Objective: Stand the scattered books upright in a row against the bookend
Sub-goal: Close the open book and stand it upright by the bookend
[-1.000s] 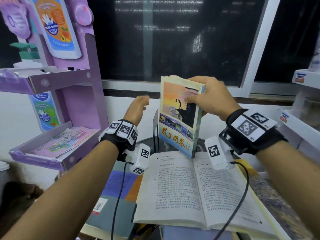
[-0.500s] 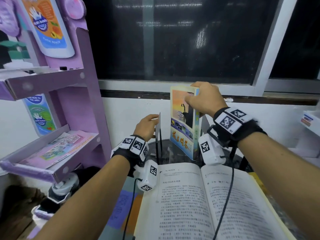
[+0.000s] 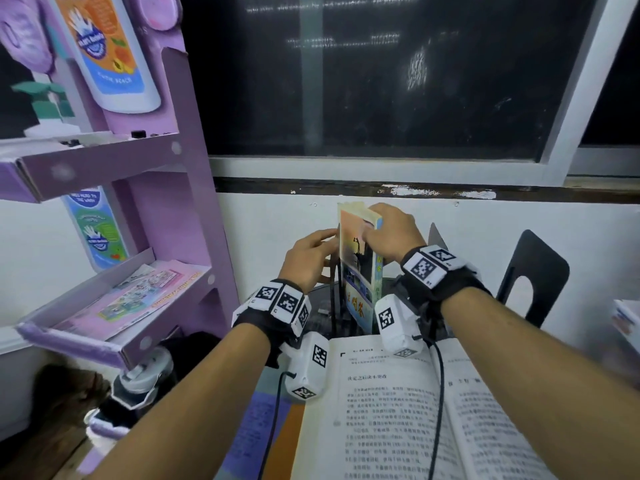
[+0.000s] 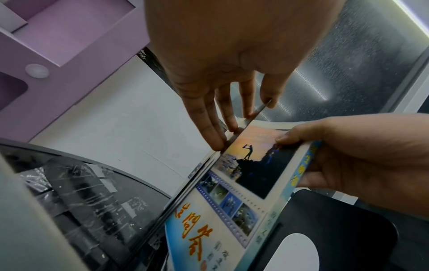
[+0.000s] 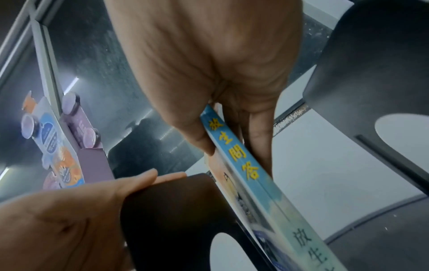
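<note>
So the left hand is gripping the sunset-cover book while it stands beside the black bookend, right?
Not quite: the right hand grips the sunset-cover book. The left hand rests straight fingers on the black bookend beside it, as the left wrist view shows.

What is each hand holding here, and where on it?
Right hand pinches the book near its top, by the spine. Left hand holds nothing; straight fingers touch the bookend.

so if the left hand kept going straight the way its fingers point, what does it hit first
Likely the book: the left hand has straight fingers already at the thin black bookend, with the cover just beyond. Depth is unclear.
</note>
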`<state>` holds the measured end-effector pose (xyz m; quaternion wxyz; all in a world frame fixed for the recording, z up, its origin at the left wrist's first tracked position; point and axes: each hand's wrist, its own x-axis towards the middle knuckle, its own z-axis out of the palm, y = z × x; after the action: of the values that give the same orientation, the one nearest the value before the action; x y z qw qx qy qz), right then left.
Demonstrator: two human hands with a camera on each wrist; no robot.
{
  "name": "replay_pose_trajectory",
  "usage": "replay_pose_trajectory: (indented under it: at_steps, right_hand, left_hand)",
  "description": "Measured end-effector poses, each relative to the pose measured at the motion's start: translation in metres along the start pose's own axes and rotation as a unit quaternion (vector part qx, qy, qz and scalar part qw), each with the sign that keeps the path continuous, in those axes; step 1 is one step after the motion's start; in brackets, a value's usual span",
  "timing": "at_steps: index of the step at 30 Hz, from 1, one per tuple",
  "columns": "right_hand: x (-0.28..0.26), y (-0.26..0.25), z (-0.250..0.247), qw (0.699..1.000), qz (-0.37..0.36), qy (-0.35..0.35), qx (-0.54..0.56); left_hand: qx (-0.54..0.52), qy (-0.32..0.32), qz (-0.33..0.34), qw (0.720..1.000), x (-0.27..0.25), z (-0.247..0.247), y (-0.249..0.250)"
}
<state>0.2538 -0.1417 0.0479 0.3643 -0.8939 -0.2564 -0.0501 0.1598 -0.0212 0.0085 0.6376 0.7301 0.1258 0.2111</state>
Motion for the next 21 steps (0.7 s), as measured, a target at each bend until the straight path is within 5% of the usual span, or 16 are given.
replay_pose_trajectory:
  at_steps: [21]
  right_hand:
    - [-0.028,-0.03,0.016,0.976,0.016,-0.179,0.124]
  left_hand:
    - [-0.055,-0.117,-0.016,0.992,-0.01,-0.027,-0.005]
